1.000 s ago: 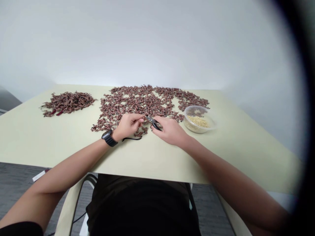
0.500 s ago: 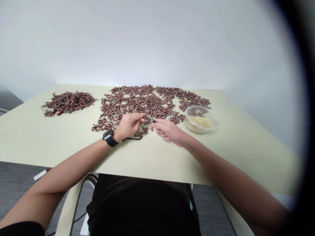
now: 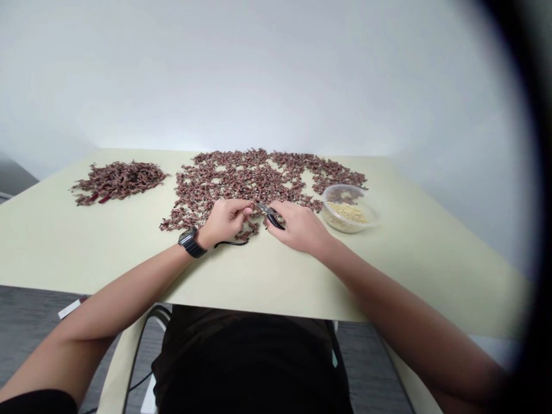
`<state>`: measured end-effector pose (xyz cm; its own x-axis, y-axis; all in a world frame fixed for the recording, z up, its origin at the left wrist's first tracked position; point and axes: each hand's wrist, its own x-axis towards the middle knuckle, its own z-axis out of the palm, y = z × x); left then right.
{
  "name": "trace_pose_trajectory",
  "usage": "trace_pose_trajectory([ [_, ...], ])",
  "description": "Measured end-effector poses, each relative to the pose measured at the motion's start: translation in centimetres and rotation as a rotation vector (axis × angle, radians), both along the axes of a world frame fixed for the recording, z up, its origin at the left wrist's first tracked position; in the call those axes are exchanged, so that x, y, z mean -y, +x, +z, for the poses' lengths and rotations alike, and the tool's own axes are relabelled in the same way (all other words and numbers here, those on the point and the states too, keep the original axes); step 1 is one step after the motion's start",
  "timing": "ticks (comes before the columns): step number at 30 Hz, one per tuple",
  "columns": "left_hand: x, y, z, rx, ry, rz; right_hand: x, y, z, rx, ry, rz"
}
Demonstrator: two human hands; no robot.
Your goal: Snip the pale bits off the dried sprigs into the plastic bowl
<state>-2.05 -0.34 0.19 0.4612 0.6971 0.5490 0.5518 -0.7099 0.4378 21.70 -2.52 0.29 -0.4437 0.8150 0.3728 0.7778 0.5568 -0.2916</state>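
My left hand (image 3: 226, 219) is closed in a pinch in front of the spread of small reddish-brown pieces (image 3: 241, 181). A tiny reddish-brown piece seems to sit at its fingertips, mostly hidden. Small pliers (image 3: 275, 220) with black handles are in my right hand (image 3: 304, 227). Their metal jaws point left and reach the left fingertips, and the handles look spread apart. Right of the right hand stands a clear round plastic bowl (image 3: 345, 228) with small yellow-gold bits (image 3: 348, 212) in it.
A second heap of longer reddish-brown pieces (image 3: 125, 178) lies at the table's left, with dark red items (image 3: 104, 198) at its front. A black loop (image 3: 233, 243) lies by my left wrist, which wears a watch (image 3: 192, 242). A wall (image 3: 259, 75) rises behind the table.
My right hand has turned and moved slightly right, palm more downward. The pliers' handles show more and look wider apart now. My left hand keeps its pinch nearly in place.
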Motion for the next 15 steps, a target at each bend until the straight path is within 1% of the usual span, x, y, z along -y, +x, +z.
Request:
trace_pose_trajectory([
  [7, 0.03, -0.01, 0.04, -0.002, -0.002, 0.009, -0.06, 0.12, 0.07, 0.002, -0.001, 0.010],
  [11, 0.03, 0.02, 0.07, -0.009, 0.000, 0.002, -0.11, 0.07, 0.09, -0.057, -0.042, 0.037],
  [13, -0.08, -0.05, -0.08, -0.020, 0.027, -0.002, -0.14, -0.08, 0.02, -0.135, -0.127, 0.069],
  [15, -0.32, -0.20, -0.34, -0.018, 0.071, -0.008, -0.17, -0.26, 0.02, -0.263, -0.279, 0.112],
])
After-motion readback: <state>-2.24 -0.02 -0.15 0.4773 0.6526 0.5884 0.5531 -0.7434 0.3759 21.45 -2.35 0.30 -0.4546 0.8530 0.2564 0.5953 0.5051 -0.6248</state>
